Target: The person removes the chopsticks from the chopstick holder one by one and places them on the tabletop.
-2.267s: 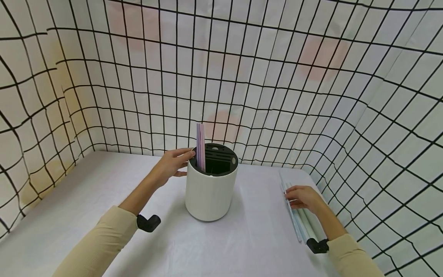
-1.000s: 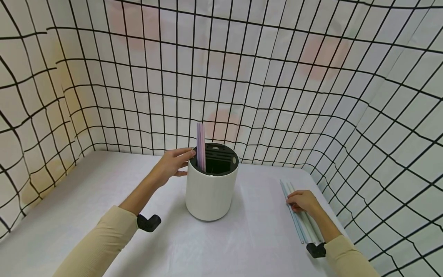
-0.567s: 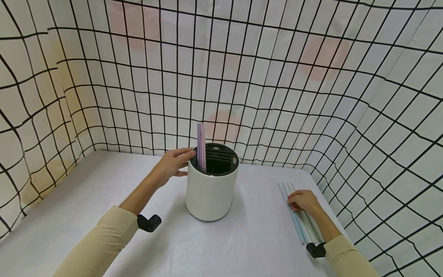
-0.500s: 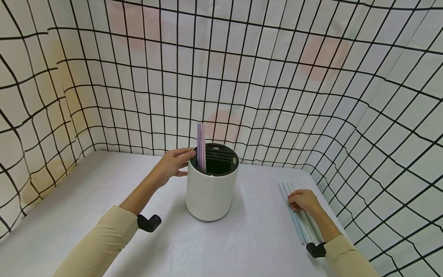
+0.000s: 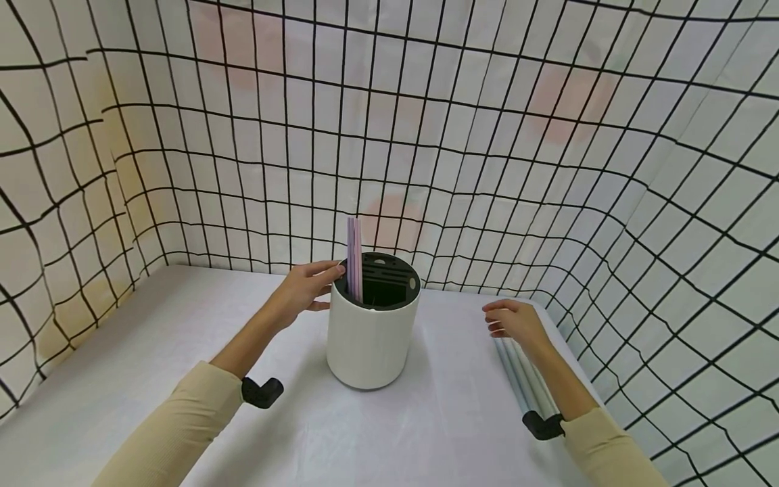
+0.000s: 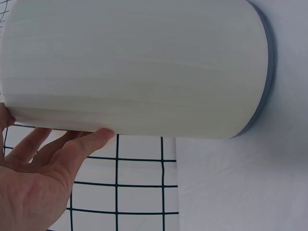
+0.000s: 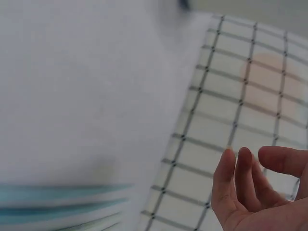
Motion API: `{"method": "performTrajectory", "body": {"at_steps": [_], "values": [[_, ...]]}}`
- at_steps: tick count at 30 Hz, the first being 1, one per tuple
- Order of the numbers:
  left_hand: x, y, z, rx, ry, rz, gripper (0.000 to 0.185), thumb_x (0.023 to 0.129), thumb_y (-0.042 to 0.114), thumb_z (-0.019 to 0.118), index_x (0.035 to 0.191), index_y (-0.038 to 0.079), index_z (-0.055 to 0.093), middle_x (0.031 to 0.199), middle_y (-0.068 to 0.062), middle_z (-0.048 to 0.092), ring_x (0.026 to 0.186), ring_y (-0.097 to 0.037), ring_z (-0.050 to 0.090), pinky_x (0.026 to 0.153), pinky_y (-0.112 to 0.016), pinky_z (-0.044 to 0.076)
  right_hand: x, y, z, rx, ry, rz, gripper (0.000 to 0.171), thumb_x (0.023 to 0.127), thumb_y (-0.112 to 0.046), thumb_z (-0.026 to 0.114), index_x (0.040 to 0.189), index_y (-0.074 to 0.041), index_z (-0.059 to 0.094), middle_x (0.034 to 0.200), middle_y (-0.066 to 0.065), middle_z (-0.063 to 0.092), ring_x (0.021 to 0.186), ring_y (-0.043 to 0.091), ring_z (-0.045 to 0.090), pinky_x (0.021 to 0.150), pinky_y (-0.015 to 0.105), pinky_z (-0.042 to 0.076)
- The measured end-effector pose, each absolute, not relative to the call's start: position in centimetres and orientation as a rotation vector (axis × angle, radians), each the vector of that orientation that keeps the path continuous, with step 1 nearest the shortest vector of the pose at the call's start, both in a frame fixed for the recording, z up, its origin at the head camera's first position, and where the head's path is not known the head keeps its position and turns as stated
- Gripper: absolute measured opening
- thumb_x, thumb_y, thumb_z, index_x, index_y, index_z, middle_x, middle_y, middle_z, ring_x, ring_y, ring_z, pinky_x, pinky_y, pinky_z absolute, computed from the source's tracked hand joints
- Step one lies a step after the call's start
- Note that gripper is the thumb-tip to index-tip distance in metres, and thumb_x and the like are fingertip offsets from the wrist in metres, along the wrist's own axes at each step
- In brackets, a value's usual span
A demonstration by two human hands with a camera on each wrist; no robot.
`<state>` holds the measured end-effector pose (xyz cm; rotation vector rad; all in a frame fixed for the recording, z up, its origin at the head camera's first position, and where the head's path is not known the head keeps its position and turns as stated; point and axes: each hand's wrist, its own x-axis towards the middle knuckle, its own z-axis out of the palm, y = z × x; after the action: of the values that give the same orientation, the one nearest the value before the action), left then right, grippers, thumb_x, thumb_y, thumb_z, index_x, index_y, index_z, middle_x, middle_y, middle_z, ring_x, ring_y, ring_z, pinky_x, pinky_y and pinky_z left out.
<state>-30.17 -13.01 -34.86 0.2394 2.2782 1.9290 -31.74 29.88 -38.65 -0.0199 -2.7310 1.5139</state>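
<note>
My left hand [image 5: 302, 289] rests with straight fingers against the white holder [image 5: 371, 331] at its 9 o'clock side, steadying the rim; this is unchanged. Two purple straws [image 5: 353, 258] stand upright in the holder's black insert at about 10 o'clock. My right hand [image 5: 514, 323] has lifted off the blue straws [image 5: 525, 375], which lie flat on the table [image 5: 182, 338] at the holder's 3 o'clock, well apart from it. The hand now hovers above their far ends, fingers loosely spread and holding nothing; the right wrist view confirms an empty palm. Judgement: no straw was picked up, so the blue bundle remains to be collected.
</note>
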Motion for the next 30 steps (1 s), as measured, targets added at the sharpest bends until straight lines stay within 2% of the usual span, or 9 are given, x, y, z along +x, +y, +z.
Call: {"method": "performTrajectory", "body": {"at_steps": [5, 10, 19, 25, 30], "values": [[-30.2, -12.9, -34.9, 0.243, 2.284, 1.926, 0.060, 0.102, 0.043, 0.060, 0.151, 0.011, 0.049, 0.152, -0.014, 0.052, 0.137, -0.035, 0.054, 0.100, -0.047, 0.057, -30.7, 25.7, -34.9, 0.098, -2.712, 1.529, 0.031, 0.102, -0.021, 0.059, 0.123, 0.001, 0.065, 0.115, 0.021, 0.070, 0.087, 0.017, 0.070, 0.084, 0.033, 0.063], [-30.2, -13.0, -34.9, 0.245, 2.288, 1.917, 0.060, 0.102, 0.043, 0.059, 0.152, 0.012, 0.048, 0.152, -0.014, 0.052, 0.137, -0.035, 0.054, 0.099, -0.046, 0.057, -29.6, 21.5, -31.9, 0.199, -2.735, 1.482, 0.029, 0.100, -0.025, 0.063, 0.122, -0.006, 0.067, 0.112, 0.014, 0.072, 0.094, 0.023, 0.071, 0.093, 0.039, 0.060], [-30.0, -13.0, -35.0, 0.254, 2.272, 1.931, 0.059, 0.102, 0.042, 0.059, 0.152, 0.011, 0.048, 0.152, -0.013, 0.052, 0.137, -0.035, 0.054, 0.099, -0.048, 0.057, -28.8, 16.2, -29.1, 0.431, -2.694, 1.407, 0.025, 0.100, -0.023, 0.064, 0.119, -0.008, 0.069, 0.109, 0.013, 0.074, 0.096, 0.033, 0.069, 0.085, 0.040, 0.058], [-30.0, -13.1, -35.0, 0.279, 2.274, 1.929, 0.062, 0.103, 0.042, 0.059, 0.154, 0.010, 0.045, 0.154, -0.016, 0.049, 0.137, -0.037, 0.053, 0.100, -0.049, 0.055, -28.6, 14.1, -28.5, 0.511, -2.699, 1.297, 0.022, 0.099, -0.023, 0.066, 0.117, -0.011, 0.070, 0.109, 0.010, 0.076, 0.103, 0.027, 0.069, 0.085, 0.041, 0.057], [-30.0, -13.1, -35.0, 0.279, 2.282, 1.923, 0.062, 0.103, 0.042, 0.059, 0.154, 0.010, 0.044, 0.154, -0.017, 0.049, 0.137, -0.038, 0.053, 0.100, -0.049, 0.055, -28.4, 12.7, -28.4, 0.574, -2.694, 1.424, 0.023, 0.099, -0.019, 0.066, 0.118, -0.007, 0.069, 0.116, 0.012, 0.074, 0.100, 0.031, 0.071, 0.087, 0.041, 0.061]]}}
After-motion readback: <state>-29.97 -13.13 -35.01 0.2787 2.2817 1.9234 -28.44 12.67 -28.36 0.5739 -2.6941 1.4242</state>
